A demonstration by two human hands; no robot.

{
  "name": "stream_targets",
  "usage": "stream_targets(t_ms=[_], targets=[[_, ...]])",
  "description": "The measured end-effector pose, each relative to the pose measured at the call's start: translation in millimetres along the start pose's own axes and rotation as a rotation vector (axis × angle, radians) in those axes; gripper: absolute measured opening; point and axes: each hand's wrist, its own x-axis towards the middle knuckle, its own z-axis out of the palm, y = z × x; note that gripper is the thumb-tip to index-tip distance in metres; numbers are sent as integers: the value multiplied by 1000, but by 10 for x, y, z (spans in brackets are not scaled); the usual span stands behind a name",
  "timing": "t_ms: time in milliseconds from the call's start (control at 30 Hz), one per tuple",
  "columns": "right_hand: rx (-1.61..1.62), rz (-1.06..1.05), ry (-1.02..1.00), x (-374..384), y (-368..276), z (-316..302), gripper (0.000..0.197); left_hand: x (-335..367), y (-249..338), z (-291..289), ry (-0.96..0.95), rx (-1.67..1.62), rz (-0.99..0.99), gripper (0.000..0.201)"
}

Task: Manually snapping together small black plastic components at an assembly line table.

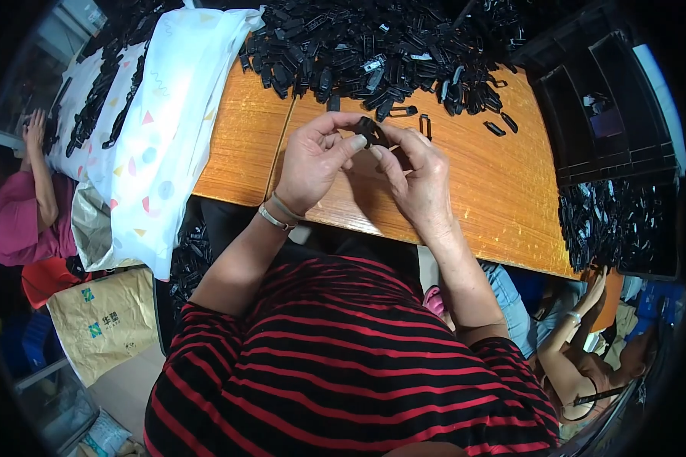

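Above the wooden table (503, 194), my left hand (312, 160) and my right hand (425, 181) meet around a small black plastic part (370, 132). The thumb and fingers of each hand pinch it from opposite sides. Fingers cover much of the part, so I cannot tell whether it is one piece or two. Just beyond my hands spreads a large heap of black plastic parts (343, 57). A slim black rectangular frame (425, 127) lies beside my right hand's fingers, and a small oblong black piece (495, 129) rests farther right.
On the left, a patterned white plastic sheet (171, 99) hangs over the table's edge, with a co-worker's hand (34, 131) beyond it. A black crate (613, 114) stands at the right. Below it are more black parts (598, 221) and another person's arm (568, 327).
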Motion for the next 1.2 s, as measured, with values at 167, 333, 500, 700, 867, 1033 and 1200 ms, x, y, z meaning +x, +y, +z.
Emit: stream_targets(t_ms=[167,333,500,700,867,1033,1200], targets=[[-23,-17,-28,-37,105,43,24,-21,-59,5,16,-51,-2,28],[-166,-94,53,-134,66,176,27,-126,-214,23,28,-22,52,28],[-122,-1,88,-219,69,306,41,-192,-152,137,84,-14,33,24],[117,29,-29,-291,-22,452,48,-226,-108,131,32,-43,85,26],[199,47,-5,-287,-160,628,45,-299,3,-25,59,-42,42,30],[236,53,-220,-284,-192,659,47,-520,186,-228,165,230,-33,25],[146,-10,-177,-149,147,303,29,-1165,526,-1209,68,1026,-104,17]])
